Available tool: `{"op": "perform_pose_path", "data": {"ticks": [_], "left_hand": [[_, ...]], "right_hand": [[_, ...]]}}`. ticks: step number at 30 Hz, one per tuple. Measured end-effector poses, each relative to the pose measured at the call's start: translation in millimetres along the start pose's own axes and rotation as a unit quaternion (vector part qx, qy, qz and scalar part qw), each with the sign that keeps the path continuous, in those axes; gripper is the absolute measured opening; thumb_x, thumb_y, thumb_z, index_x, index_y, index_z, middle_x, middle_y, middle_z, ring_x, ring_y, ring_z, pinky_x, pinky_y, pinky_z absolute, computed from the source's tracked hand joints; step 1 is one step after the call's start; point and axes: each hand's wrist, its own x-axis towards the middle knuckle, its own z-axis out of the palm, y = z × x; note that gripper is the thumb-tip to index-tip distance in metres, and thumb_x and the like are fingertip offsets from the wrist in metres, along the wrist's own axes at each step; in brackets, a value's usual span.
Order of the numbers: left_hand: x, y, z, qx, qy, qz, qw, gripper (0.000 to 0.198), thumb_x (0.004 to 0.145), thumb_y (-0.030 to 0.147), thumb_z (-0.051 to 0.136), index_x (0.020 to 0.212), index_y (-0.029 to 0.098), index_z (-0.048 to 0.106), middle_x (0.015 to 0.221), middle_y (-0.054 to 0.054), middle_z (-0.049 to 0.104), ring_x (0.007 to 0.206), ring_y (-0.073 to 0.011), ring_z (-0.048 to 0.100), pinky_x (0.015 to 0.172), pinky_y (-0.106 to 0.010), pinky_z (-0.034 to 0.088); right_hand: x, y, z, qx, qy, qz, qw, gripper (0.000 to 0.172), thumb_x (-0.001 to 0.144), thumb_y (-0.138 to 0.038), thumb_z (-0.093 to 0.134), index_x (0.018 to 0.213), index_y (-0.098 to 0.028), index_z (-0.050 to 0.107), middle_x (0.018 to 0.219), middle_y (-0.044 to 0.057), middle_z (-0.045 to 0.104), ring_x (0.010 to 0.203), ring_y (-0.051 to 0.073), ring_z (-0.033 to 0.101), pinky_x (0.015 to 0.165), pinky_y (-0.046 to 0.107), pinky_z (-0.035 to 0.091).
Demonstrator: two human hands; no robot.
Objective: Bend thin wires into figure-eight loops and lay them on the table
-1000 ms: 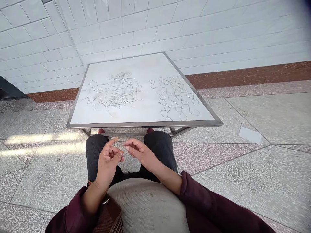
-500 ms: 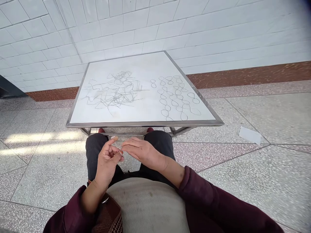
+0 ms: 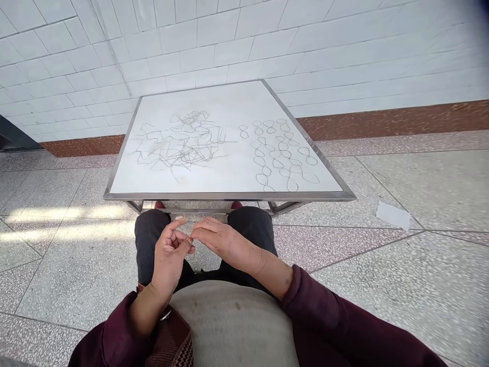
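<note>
Over my lap, my left hand (image 3: 168,260) pinches a thin wire (image 3: 193,256) between thumb and fingers, its forefinger raised and wrapped in something pale at the tip. My right hand (image 3: 227,243) comes in from the right with its fingers together and bent, tips meeting the left fingertips at the wire. Most of this wire is hidden by the fingers. Beyond them, a tangled spread of loose bent wires (image 3: 187,153) lies on the left part of the white table. On its right part, several figure-eight wire loops (image 3: 278,162) lie in rough rows.
The low table (image 3: 229,195) has a metal frame and its near edge stands just past my knees. A white tiled wall (image 3: 214,30) rises behind it. On the speckled floor to the right lies a white rectangular piece (image 3: 393,215).
Both hands stay together at the wire with barely any movement of the fingers. The view has shifted very slightly. The wires and loops on the table look the same.
</note>
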Motion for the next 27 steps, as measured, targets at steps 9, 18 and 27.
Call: {"op": "perform_pose_path", "data": {"ticks": [9, 18, 27], "left_hand": [[1, -4, -1.0, -0.004, 0.004, 0.004, 1.0, 0.04, 0.078, 0.022, 0.073, 0.117, 0.021, 0.062, 0.069, 0.006, 0.058, 0.061, -0.009, 0.058, 0.065, -0.024, 0.05], [0, -2, 0.4, -0.009, 0.018, 0.0, 1.0, 0.042, 0.078, 0.022, 0.073, 0.118, 0.02, 0.062, 0.069, 0.006, 0.058, 0.062, -0.0089, 0.058, 0.067, -0.024, 0.051], [-1, -8, -2.0, -0.025, 0.018, -0.001, 1.0, 0.041, 0.077, 0.023, 0.074, 0.117, 0.02, 0.063, 0.069, 0.007, 0.058, 0.061, -0.0083, 0.058, 0.067, -0.023, 0.05]], "right_hand": [[3, -8, 4, -0.019, 0.017, 0.018, 1.0, 0.024, 0.1, -0.013, 0.043, 0.091, -0.02, 0.063, 0.088, 0.006, 0.064, 0.083, 0.019, 0.057, 0.077, 0.033, 0.052], [1, -9, 16, -0.068, 0.042, -0.004, 0.997, 0.027, 0.101, -0.01, 0.039, 0.086, -0.018, 0.06, 0.083, 0.006, 0.061, 0.076, 0.018, 0.05, 0.074, 0.032, 0.048], [-5, -11, 23, -0.064, 0.065, 0.016, 0.996, 0.024, 0.102, -0.014, 0.04, 0.092, -0.018, 0.063, 0.089, 0.008, 0.066, 0.08, 0.019, 0.055, 0.075, 0.034, 0.052]]}}
